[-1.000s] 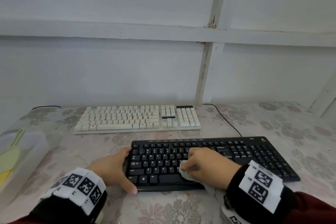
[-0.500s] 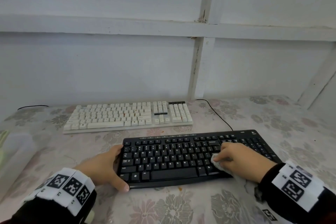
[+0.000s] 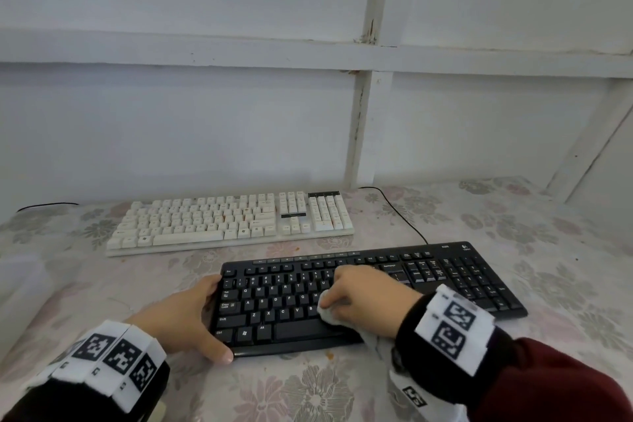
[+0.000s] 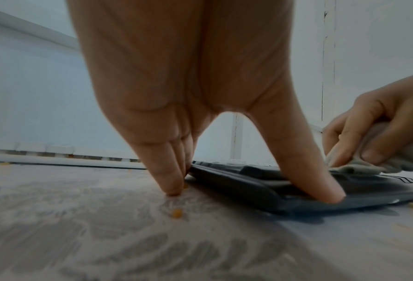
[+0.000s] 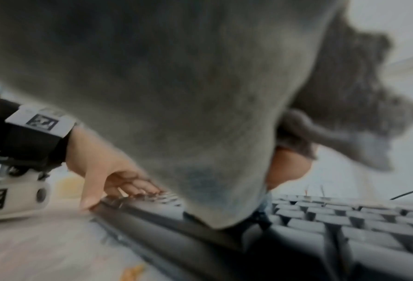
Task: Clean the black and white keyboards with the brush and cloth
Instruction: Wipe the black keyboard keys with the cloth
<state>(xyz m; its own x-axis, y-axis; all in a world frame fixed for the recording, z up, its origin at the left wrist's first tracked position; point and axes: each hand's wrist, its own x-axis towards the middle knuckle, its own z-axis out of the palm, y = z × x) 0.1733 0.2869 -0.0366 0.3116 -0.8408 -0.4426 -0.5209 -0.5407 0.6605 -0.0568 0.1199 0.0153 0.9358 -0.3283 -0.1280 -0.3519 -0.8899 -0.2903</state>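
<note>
Cloth (image 3: 328,314) back leftward — crumbs (image 4: 177,213) nearby

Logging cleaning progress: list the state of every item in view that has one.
black keyboard, flat on the tablecloth, cloth on its middle keys.
white keyboard, flat behind it, untouched, orange specks between keys.
cloth, bunched, pressed onto the black keys.
left hand, fingers straight, bracing the black keyboard's left end.
right hand, gripping the cloth.
crumbs, loose on the tablecloth by the left hand.
</note>
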